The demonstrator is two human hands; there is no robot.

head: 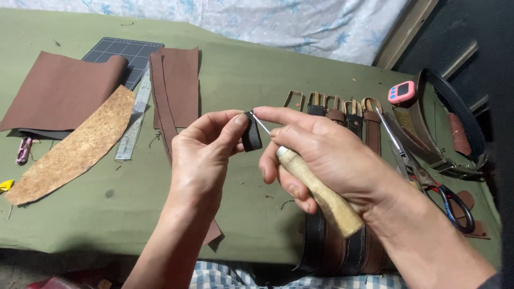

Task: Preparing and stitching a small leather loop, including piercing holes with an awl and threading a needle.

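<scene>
SURROUNDINGS: row of brown and black leather belts (342, 115) far right, red-handled scissors (433, 184) right | LEFT HAND (201, 160): pinches small dark leather piece (251, 138) at centre | RIGHT HAND (321, 155): grips wooden-handled awl (316, 187), tip touching piece.

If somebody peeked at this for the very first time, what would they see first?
Right in the middle, the left hand pinches a small dark leather piece while the right hand pokes it with a wooden-handled metal awl. Behind them, a row of brown and black leather belts with buckles lies on the green cloth-covered table.
</scene>
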